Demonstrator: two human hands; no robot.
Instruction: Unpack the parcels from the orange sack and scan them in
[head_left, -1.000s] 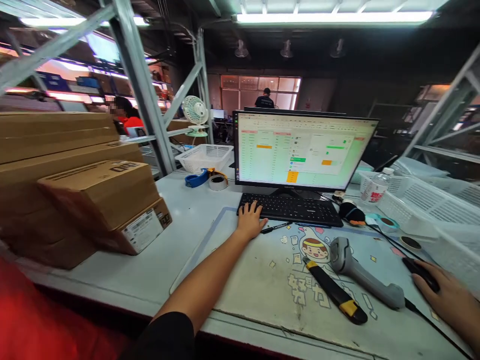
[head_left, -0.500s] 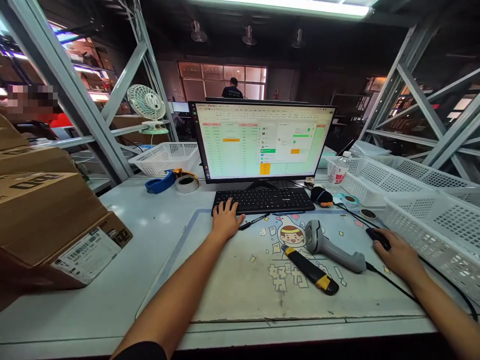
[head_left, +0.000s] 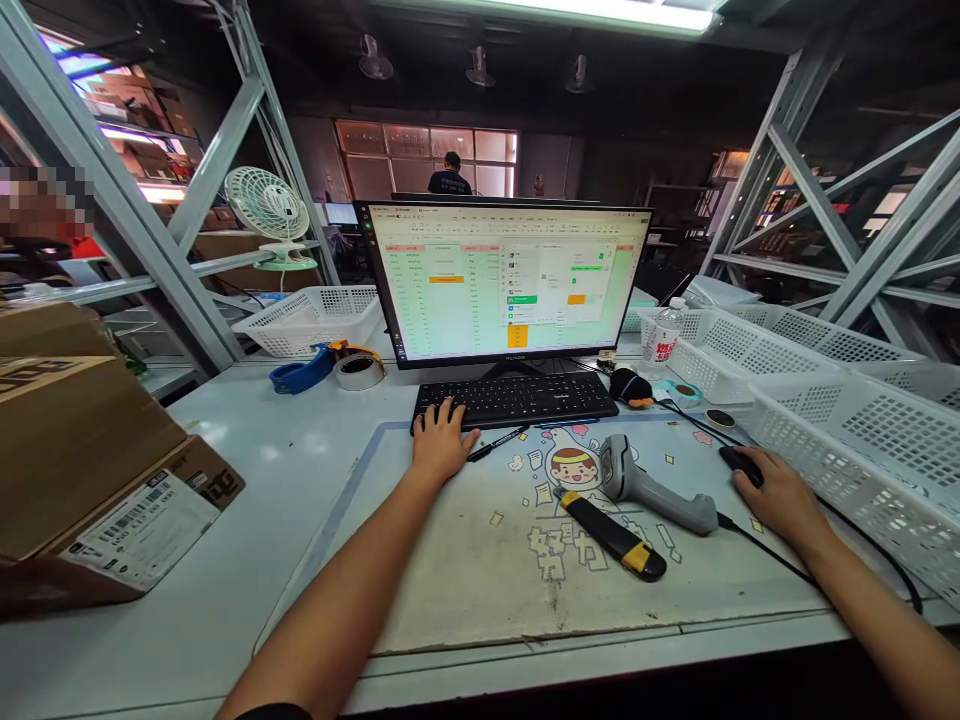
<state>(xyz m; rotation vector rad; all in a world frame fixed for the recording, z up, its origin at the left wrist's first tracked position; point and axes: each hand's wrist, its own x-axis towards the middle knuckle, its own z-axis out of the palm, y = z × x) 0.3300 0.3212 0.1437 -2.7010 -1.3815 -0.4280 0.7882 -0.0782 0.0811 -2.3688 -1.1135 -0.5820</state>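
My left hand (head_left: 441, 446) lies with fingers spread over the left end of a black keyboard (head_left: 525, 400). A black pen (head_left: 498, 444) is beside its thumb. Over on the right, my right hand (head_left: 781, 502) rests around a black computer mouse (head_left: 741, 464), its palm partly covering it. Between my arms, a grey barcode scanner (head_left: 667, 499) and a black and yellow utility knife (head_left: 611, 534) lie on a printed desk mat (head_left: 442, 590). Behind the keyboard stands a lit monitor (head_left: 450, 325) showing a spreadsheet with a chat window over it.
Cardboard boxes (head_left: 90, 420) stand at the left. Tape (head_left: 360, 371) and a blue tape dispenser (head_left: 301, 374) lie left of the monitor, near a small fan (head_left: 267, 203). White baskets (head_left: 825, 435) and a bottle (head_left: 664, 335) line the right. A person (head_left: 450, 178) is far back.
The view has shifted slightly, so most things appear a little further left. Both hands keep their places, the left on the keyboard and the right on the computer mouse.
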